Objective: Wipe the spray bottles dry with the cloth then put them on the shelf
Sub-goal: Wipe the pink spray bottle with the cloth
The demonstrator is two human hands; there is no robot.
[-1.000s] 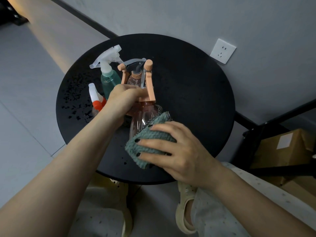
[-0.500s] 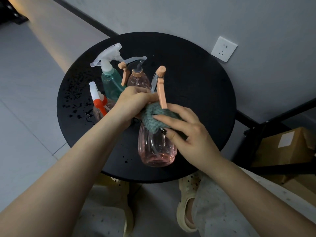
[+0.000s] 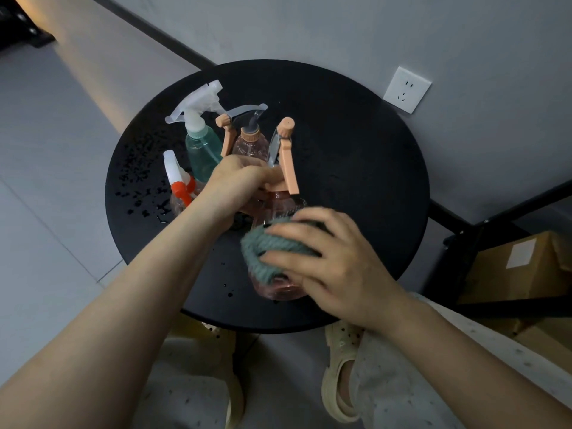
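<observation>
my left hand (image 3: 241,181) grips the pink bottle (image 3: 275,286) (mid frame); my right hand (image 3: 328,261) presses the cloth (image 3: 266,252) round it.

- A white wall socket (image 3: 407,89) is set in the grey wall.
- Cardboard boxes (image 3: 523,267) are seen at the right.
- Water droplets (image 3: 139,193) are scattered on the round black table (image 3: 356,168).

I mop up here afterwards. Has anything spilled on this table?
Yes: water droplets speckle the black table at its left side, beside the standing bottles, and a few more lie near the front edge.
</observation>
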